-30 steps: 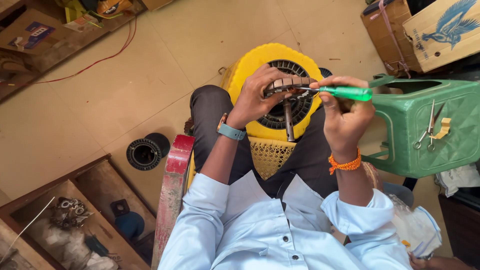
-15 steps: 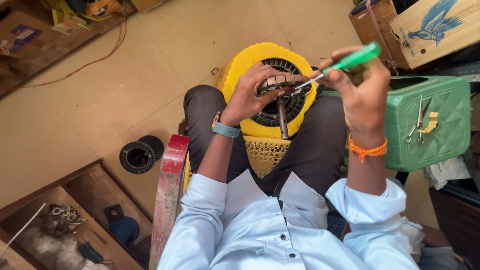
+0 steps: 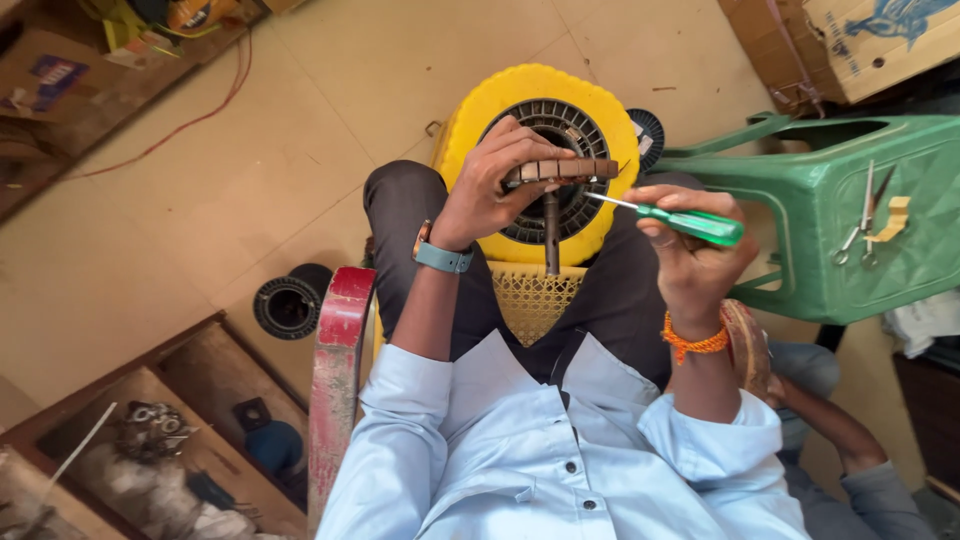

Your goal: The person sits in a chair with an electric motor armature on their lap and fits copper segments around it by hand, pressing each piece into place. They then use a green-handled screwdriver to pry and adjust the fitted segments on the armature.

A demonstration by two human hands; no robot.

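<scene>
My left hand [image 3: 495, 185] grips a brown slotted motor rotor [image 3: 560, 170] by its laminated disc, its dark shaft [image 3: 551, 235] pointing down toward my lap. My right hand [image 3: 690, 245] holds a green-handled screwdriver [image 3: 690, 222], with the metal tip touching the rotor's right edge. I sit in a chair with a red armrest [image 3: 335, 370] and woven cane seat [image 3: 530, 295]. A yellow fan housing with a black motor core [image 3: 545, 100] lies on the floor beyond my knees.
A green plastic stool [image 3: 850, 210] stands at the right with scissors and a yellow piece on it. Cardboard boxes [image 3: 850, 40] sit behind it. A black wire spool [image 3: 287, 305] lies on the floor at left. Wooden crates with parts [image 3: 170, 440] fill the lower left. Another person's arm [image 3: 850, 440] shows at lower right.
My right hand has come down and turned the screwdriver from tilted up to nearly level, with its tip at the rotor's rim. The left hand has kept its hold on the rotor.
</scene>
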